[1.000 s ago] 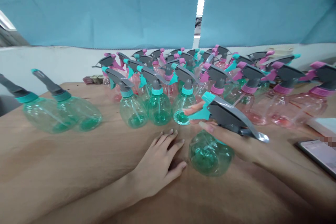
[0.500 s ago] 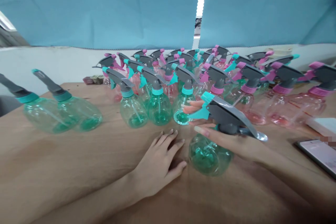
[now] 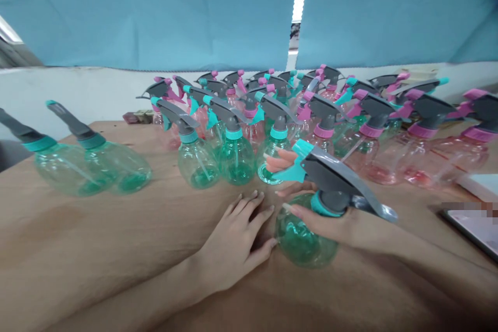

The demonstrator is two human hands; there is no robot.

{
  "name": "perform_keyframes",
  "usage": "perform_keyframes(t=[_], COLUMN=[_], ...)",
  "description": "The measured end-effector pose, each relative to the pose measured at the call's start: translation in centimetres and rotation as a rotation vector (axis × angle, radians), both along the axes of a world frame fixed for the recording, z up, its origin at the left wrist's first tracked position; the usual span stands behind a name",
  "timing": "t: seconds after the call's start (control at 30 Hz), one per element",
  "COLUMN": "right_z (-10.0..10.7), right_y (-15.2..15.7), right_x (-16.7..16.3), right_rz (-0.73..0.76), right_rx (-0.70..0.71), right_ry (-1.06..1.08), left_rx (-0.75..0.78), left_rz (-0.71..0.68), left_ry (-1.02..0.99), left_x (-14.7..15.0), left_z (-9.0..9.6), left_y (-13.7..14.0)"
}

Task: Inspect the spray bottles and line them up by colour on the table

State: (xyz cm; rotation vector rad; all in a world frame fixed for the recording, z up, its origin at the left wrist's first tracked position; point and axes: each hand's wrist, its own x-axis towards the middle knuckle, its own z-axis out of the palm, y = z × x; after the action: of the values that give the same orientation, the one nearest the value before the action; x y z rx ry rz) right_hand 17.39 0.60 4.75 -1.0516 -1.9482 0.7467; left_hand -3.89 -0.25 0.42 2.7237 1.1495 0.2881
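A clear green spray bottle [image 3: 298, 241] with a grey head and turquoise trigger and collar is tilted in my right hand [image 3: 350, 231]. The thumb lies across the near side of its upper body, just below the collar, with other fingers behind and beyond the trigger. My left hand [image 3: 238, 238] lies palm down on the wooden table [image 3: 116, 249], fingers apart and holding nothing, its thumb tip close to the bottle's base. Beyond both hands stand green spray bottles, the nearest one [image 3: 236, 158] with a turquoise collar.
Two green spray bottles [image 3: 120, 166] stand apart at the left. Several pink spray bottles [image 3: 383, 158] fill the right and back of the group. A phone [image 3: 476, 231] lies at the right edge. Behind the table hangs a blue curtain [image 3: 155, 15].
The bottle in my right hand has tipped and shifted slightly down and left, so its turquoise collar now shows. My left hand has stayed in place.
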Motion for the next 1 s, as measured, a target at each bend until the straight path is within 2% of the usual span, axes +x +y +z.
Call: perform_keyframes(t=[0.27,0.6,0.8,1.0], right_z=[0.5,1.2,1.3,1.4], right_y=[-0.1,-0.2,-0.2,0.0], right_x=[-0.4,-0.2,-0.4,-0.2], right_rz=[-0.052,-0.025,-0.064,0.004], right_rx=[-0.063,-0.063,-0.073,-0.027], right_ry=[0.026,0.005,0.012,0.009], left_rx=[0.006,0.009,0.019,0.019], left_rz=[0.004,-0.001,-0.008,-0.006], left_ry=[0.023,-0.005,-0.002,0.002], left_x=[0.0,0.0,0.0,0.0], left_z=[0.1,0.1,0.0,-0.1], left_y=[0.1,0.0,0.0,0.0])
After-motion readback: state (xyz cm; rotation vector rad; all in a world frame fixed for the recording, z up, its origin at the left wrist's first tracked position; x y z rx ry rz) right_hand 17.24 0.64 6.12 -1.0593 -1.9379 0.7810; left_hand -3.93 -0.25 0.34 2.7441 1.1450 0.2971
